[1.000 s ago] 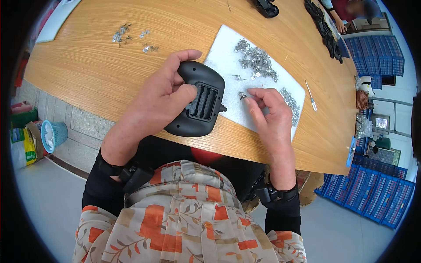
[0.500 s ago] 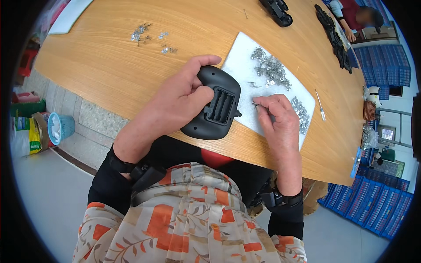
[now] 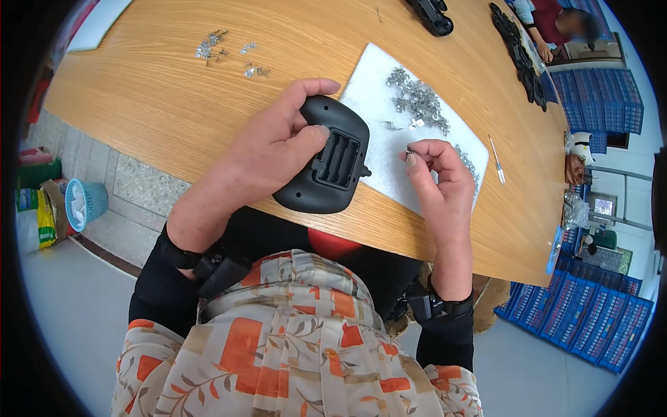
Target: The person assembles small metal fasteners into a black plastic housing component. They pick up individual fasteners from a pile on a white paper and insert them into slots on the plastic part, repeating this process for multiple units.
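My left hand (image 3: 274, 149) grips a black plastic controller housing (image 3: 321, 199), its thumb on the edge of an open battery compartment (image 3: 339, 161). The slots in that compartment face up. To the right, over a white foam sheet (image 3: 379, 90), the thumb and forefinger of my right hand (image 3: 445, 177) pinch a small metal battery contact (image 3: 410, 151). Much of that piece is hidden by the fingertips. A heap of silvery metal contacts (image 3: 420, 101) lies on the foam beyond my right hand, and another pile (image 3: 465, 163) is partly behind its fingers.
Loose metal contacts (image 3: 208, 48) lie on the wooden table (image 3: 160, 118) at the left. A thin screwdriver (image 3: 497, 158) rests right of the foam. More black housings (image 3: 432, 15) stand at the far side, near another person (image 3: 549, 24). Blue crates (image 3: 577, 316) are stacked on the right.
My right hand has lifted a little from the foam, the small contact turned upward in its fingertips. The left hand keeps its hold on the housing. The whole view has shifted slightly.
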### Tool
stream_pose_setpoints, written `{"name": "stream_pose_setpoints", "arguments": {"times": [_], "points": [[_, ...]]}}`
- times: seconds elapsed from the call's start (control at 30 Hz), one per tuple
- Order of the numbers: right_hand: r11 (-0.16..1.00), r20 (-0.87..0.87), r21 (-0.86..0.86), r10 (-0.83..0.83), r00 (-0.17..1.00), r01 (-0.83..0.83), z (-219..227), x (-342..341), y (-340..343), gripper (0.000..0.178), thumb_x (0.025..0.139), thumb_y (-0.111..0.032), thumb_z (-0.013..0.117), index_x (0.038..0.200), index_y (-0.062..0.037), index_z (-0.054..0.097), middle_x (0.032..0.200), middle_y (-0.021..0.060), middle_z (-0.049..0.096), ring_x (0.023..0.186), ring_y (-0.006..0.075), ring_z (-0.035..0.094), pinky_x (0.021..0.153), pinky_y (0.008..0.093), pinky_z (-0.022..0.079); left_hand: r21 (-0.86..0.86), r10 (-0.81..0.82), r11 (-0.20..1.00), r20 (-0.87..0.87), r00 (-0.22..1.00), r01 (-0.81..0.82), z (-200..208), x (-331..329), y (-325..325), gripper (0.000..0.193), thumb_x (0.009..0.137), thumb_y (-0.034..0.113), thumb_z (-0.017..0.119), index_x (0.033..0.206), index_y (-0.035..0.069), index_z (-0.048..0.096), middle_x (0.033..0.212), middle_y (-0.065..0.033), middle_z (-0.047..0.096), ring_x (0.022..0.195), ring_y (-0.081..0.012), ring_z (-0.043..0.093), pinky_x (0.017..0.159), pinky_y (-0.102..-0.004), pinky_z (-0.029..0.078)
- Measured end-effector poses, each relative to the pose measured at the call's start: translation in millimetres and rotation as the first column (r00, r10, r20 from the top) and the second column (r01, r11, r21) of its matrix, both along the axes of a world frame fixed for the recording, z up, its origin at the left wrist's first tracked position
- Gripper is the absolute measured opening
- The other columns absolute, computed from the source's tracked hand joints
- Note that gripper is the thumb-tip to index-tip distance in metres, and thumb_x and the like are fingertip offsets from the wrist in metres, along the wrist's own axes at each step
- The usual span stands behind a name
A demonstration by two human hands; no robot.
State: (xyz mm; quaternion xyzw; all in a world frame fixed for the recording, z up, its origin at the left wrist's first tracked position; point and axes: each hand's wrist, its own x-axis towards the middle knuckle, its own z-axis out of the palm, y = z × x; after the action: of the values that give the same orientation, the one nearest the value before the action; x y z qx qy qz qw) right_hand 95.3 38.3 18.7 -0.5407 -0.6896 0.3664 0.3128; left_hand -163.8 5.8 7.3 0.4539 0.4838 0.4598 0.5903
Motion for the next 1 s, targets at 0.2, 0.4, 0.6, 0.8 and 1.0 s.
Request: {"name": "stream_pose_setpoints", "arguments": {"times": [0.2, 0.4, 0.6, 0.8, 1.0], "points": [[0.996, -0.217, -0.079, 0.033, 0.976, -0.051, 11.0, -32.2, -2.9, 0.018, 0.092, -0.001, 0.071, 0.11, -0.0012, 0.072, 0.093, 0.0011, 0.072, 0.083, 0.0061, 0.063, 0.077, 0.0234, 0.053, 0.01, -0.007, 1.0, -0.038, 0.999, 0.008, 0.7, -2.2, 0.5, 0.052, 0.098, 0.005, 0.054, 0.149, 0.008, 0.044, 0.08, 0.0032, 0.052, 0.072, -0.0033, 0.049, 0.066, -0.019, 0.042], [0.992, -0.13, -0.046, 0.107, 0.986, -0.114, 21.8, -58.0, 0.4, 0.012, 0.091, -0.001, 0.07, 0.103, -0.0013, 0.073, 0.09, 0.0015, 0.07, 0.079, 0.0076, 0.061, 0.075, 0.024, 0.052, 0.016, 0.014, 1.0, -0.07, 0.997, -0.013, 1.1, -2.8, -0.3, 0.051, 0.099, 0.007, 0.055, 0.149, 0.008, 0.044, 0.077, 0.0044, 0.05, 0.069, -0.0029, 0.047, 0.062, -0.0192, 0.039], [0.985, 0.006, 0.067, 0.16, 0.987, -0.16, 23.3, -70.6, 1.2, 0.01, 0.088, -0.001, 0.072, 0.098, -0.0018, 0.073, 0.085, 0.0038, 0.067, 0.075, 0.0116, 0.06, 0.071, 0.0262, 0.051, 0.009, 0.021, 1.0, -0.095, 0.995, -0.02, 1.9, -2.8, 0.5, 0.049, 0.1, 0.011, 0.055, 0.148, 0.008, 0.045, 0.076, 0.0044, 0.051, 0.068, -0.0035, 0.047, 0.062, -0.0201, 0.04], [0.979, 0.088, 0.127, 0.152, 0.985, -0.162, 18.2, -73.4, 2.5, 0.009, 0.088, -0.002, 0.072, 0.097, -0.0015, 0.073, 0.085, 0.0056, 0.068, 0.072, 0.0125, 0.062, 0.067, 0.0266, 0.052, 0.013, 0.023, 1.0, -0.133, 0.991, -0.021, -1.7, -2.7, 1.5, 0.048, 0.101, 0.013, 0.056, 0.148, 0.008, 0.045, 0.078, 0.0035, 0.053, 0.07, -0.0046, 0.049, 0.063, -0.0214, 0.041], [0.966, 0.182, 0.173, 0.159, 0.97, -0.191, 22.6, -80.9, 0.6, 0.009, 0.088, -0.003, 0.072, 0.097, -0.0007, 0.073, 0.082, 0.0036, 0.068, 0.068, 0.0107, 0.061, 0.066, 0.0244, 0.051, 0.002, 0.015, 1.0, -0.137, 0.99, -0.015, 0.4, -5.0, 1.2, 0.049, 0.101, 0.015, 0.056, 0.148, 0.007, 0.045, 0.08, 0.002, 0.056, 0.072, -0.0052, 0.052, 0.064, -0.0223, 0.043]]}}
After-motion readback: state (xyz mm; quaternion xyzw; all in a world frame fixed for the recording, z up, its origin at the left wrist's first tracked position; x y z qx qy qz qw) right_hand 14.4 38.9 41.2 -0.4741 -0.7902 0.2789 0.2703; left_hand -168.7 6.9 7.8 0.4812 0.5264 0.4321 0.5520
